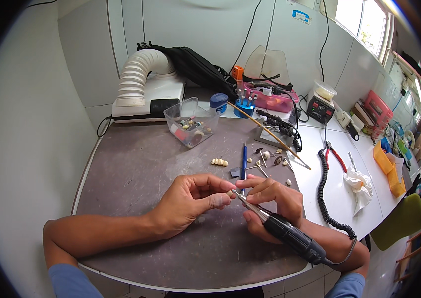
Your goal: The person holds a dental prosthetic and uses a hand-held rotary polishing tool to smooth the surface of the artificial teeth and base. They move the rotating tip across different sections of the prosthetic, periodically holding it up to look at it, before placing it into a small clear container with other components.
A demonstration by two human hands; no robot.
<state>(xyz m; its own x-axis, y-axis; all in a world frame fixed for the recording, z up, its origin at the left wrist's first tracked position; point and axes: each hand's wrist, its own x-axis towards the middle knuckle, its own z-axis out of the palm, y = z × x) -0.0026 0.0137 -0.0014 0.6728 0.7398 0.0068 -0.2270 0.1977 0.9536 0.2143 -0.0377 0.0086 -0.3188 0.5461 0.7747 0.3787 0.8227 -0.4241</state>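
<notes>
My left hand pinches a small tooth-coloured piece between thumb and fingertips above the grey worktop. My right hand is wrapped around a black and silver rotary handpiece, whose tip is at the small piece, with the fingertips of both hands close together. A row of cream tooth shapes lies behind my left hand. A blue pen-like tool, mounted discs and burs and a small white piece lie beyond my right hand.
A clear tub of small parts, white hose unit, pink box and bur stand line the back. At right are a coiled cord, pliers, crumpled tissue and orange tray. A wall bounds the left side.
</notes>
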